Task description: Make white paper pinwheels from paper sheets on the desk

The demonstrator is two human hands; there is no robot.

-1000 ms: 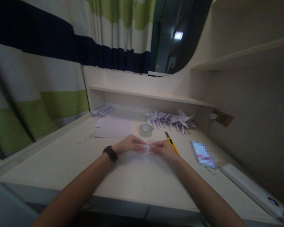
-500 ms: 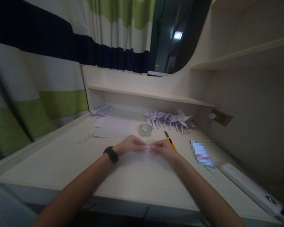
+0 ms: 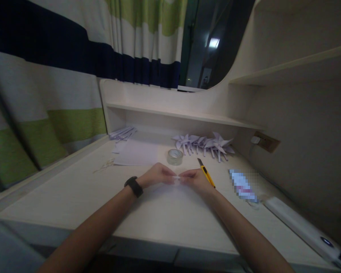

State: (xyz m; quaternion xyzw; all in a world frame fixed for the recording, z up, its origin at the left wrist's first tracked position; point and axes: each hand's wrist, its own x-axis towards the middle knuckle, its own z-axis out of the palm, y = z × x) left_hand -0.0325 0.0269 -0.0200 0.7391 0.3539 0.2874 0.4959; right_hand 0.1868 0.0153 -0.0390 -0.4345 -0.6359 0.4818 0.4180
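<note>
My left hand [image 3: 158, 174] and my right hand [image 3: 196, 179] meet over the middle of the desk, fingertips pinched together. Between them is a small piece of white paper [image 3: 177, 178], mostly hidden by the fingers. A dark watch [image 3: 134, 186] is on my left wrist. Just beyond the hands stands a roll of clear tape [image 3: 175, 157]. A yellow utility knife [image 3: 207, 173] with its blade out lies right beside my right hand. Several white paper pinwheels [image 3: 204, 145] are lined up farther back on the right.
White paper sheets [image 3: 138, 151] lie at the back left, with a bundle of thin paper sticks [image 3: 122, 133] behind and some thin pale strips [image 3: 104, 166] in front. On the right are a blurred-out phone-like object [image 3: 243, 185] and a long white device [image 3: 301, 223]. A low shelf [image 3: 170, 112] spans the back.
Both hands stay pinched on the paper, with the fingers shifting only slightly. My right hand has moved a little, so more of the knife's handle shows.
</note>
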